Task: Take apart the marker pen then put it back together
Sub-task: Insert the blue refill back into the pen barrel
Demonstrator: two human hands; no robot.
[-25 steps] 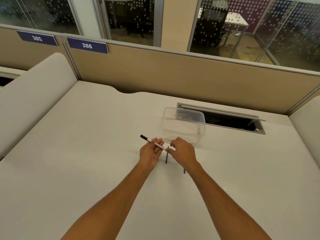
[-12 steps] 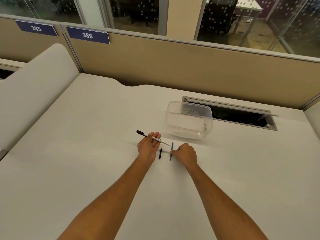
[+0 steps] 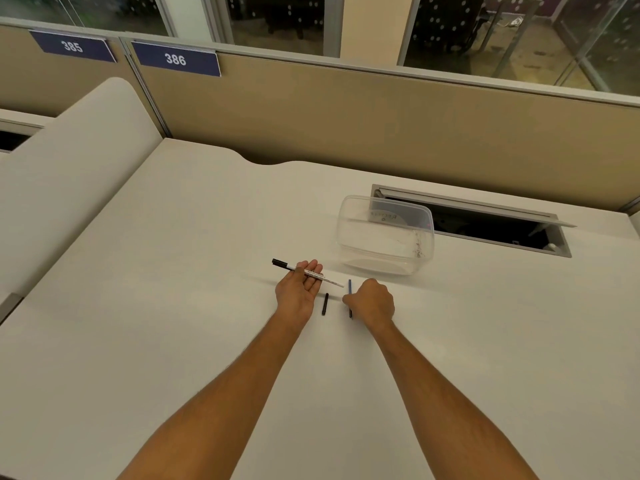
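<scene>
My left hand (image 3: 299, 291) lies palm up on the white desk (image 3: 173, 323) and holds the marker's white barrel (image 3: 313, 273) across its fingers, black end pointing left. A short black marker piece (image 3: 325, 304) lies on the desk between my hands. My right hand (image 3: 372, 301) is curled knuckles up over a thin blue rod (image 3: 350, 287). The rod's far end sticks out past the fingers and its near end shows below them. Whether the fingers grip the rod is hidden.
An empty clear plastic tub (image 3: 386, 235) stands just beyond my right hand. Behind it is an open cable slot (image 3: 485, 226) in the desk. A tan partition (image 3: 346, 126) closes the back, and a white divider (image 3: 76, 161) rises at the left.
My right hand has drawn away from the barrel and come down on the blue rod. The short black piece, hidden a second ago, now lies uncovered between my hands.
</scene>
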